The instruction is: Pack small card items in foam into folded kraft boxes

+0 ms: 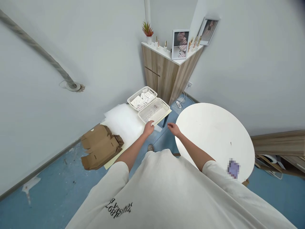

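My left hand (pixel 149 128) is at the near edge of a white plastic basket (pixel 164 116), its thumb and fingers apart. Whether it touches the rim I cannot tell. Inside this basket lie some clear, flat items, hard to make out. A second white basket (pixel 130 99) stands just behind it, holding white paper-like pieces (pixel 143 100). My right hand (pixel 173 129) hovers by the left edge of a round white table (pixel 209 133), fingers slightly bent and apart, with nothing visible in them.
Flattened brown cardboard boxes (pixel 101 148) are stacked left of white sheets (pixel 125 122). A wooden corner cabinet (pixel 164 74) carries picture frames (pixel 180 44), small bottles and a potted plant (pixel 147 30). A blurred purple item (pixel 233 168) lies on the round table. Cables (pixel 182 100) run along the floor.
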A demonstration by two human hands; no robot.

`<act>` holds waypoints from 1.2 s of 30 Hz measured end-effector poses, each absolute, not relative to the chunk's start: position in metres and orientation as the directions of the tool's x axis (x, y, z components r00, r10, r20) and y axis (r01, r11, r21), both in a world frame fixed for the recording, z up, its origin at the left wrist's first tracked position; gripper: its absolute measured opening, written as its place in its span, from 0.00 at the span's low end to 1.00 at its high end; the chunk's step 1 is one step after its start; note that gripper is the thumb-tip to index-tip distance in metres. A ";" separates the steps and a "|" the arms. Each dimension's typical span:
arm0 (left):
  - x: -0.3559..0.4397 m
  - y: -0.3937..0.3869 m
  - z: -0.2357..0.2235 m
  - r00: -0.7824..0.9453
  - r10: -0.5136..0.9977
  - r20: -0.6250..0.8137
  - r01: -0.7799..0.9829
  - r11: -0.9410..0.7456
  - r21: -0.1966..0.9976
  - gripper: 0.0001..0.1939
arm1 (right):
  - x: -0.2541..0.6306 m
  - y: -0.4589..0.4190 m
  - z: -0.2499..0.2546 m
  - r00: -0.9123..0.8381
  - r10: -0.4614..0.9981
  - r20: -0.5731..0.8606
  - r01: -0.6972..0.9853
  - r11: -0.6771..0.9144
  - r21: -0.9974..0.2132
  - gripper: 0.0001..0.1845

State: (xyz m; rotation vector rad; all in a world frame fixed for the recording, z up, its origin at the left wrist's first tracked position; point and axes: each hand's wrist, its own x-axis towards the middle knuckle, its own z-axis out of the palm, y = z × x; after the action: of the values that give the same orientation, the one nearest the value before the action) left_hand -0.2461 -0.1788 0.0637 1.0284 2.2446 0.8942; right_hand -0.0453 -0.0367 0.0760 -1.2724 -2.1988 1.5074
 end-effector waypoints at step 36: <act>-0.343 -0.177 0.072 -0.435 0.895 -0.097 0.662 0.391 0.639 0.34 | -0.203 -0.060 0.072 -0.645 0.745 -0.170 0.735 0.544 -0.405 0.15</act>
State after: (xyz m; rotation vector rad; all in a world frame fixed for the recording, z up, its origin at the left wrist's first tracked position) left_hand -0.3433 -0.1768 0.0724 1.3388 2.2251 0.7337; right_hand -0.2031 -0.0602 0.0717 -1.3134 -2.7407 0.7023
